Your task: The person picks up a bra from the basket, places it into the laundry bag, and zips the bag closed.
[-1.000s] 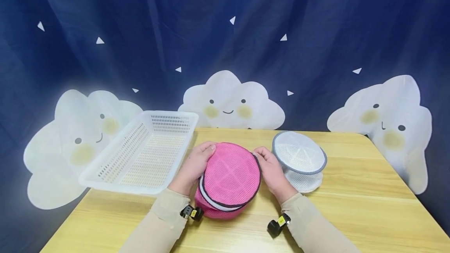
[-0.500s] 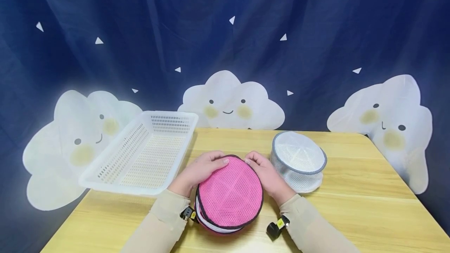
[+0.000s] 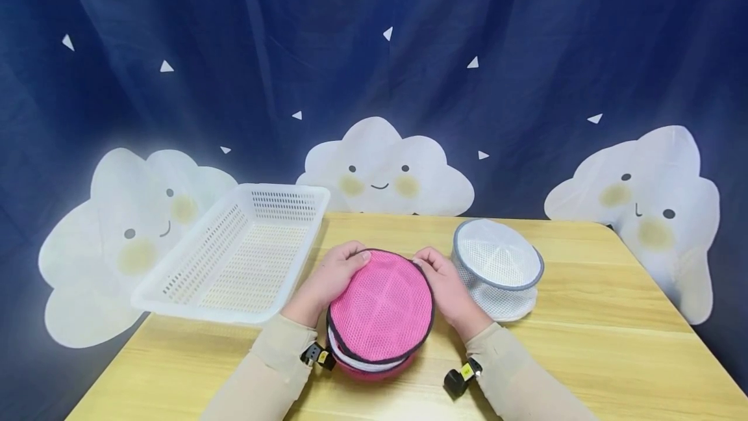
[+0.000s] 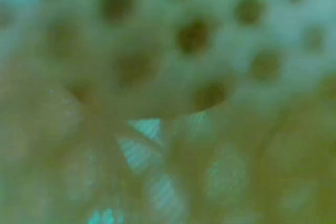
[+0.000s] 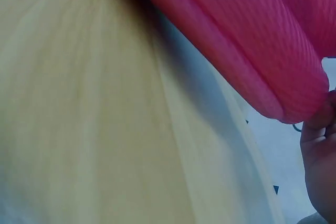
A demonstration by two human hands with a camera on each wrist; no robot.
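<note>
A round pink mesh laundry bag with black trim and a white zip band is held tilted toward me over the table, low in the middle of the head view. My left hand grips its upper left rim, thumb on the top mesh. At the upper right rim my right hand pinches the black edge between thumb and fingers. The right wrist view shows the bag's pink side with fingers at its end. Blurred mesh fills much of the left wrist view.
A white perforated plastic basket stands at the left of the wooden table. Just beyond my right hand sits a white mesh laundry bag with grey trim. A dark blue curtain with cloud faces hangs behind the table.
The pink bag's top dipped toward me, then came partly back up, both hands staying on its rim. My right fingers shifted along the edge. The basket and white bag have not moved.
</note>
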